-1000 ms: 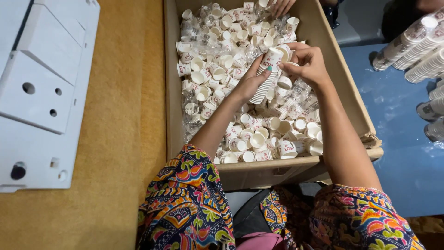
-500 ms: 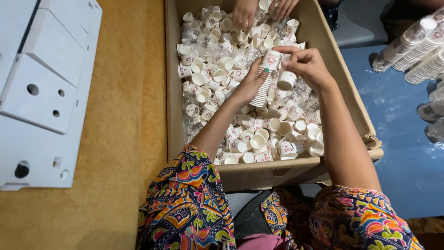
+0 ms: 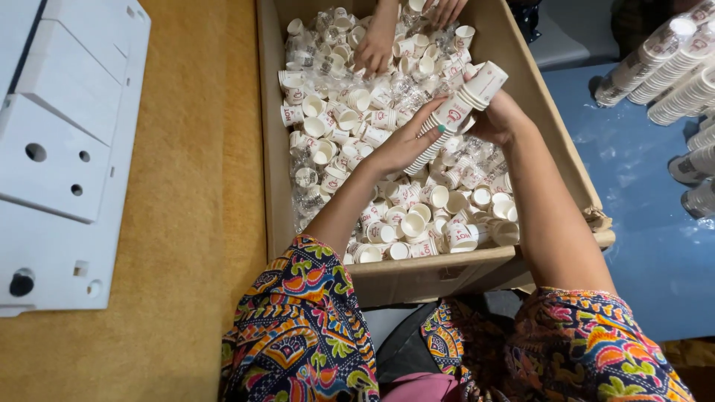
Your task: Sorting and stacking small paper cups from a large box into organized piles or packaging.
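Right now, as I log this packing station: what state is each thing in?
Cardboard box: open, full of loose cups.
Loose paper cups: jumbled, unstacked.
Nested cup stack: tilted, held in both hands.
Left hand: gripping the stack.
Right hand: gripping the stack.
Wrapped cup sleeves: lying on the blue surface.

Cup stack (image 3: 456, 112) raised, tilted right; loose cup now nested on top; co-worker's hand (image 3: 375, 50) reached deeper into box (image 3: 551, 141)

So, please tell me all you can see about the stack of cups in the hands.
The stack of cups is a long column of small white paper cups with red print, nested together. It lies tilted above the cardboard box, its upper end to the right. The left hand supports its lower part; the right hand holds it near the top.
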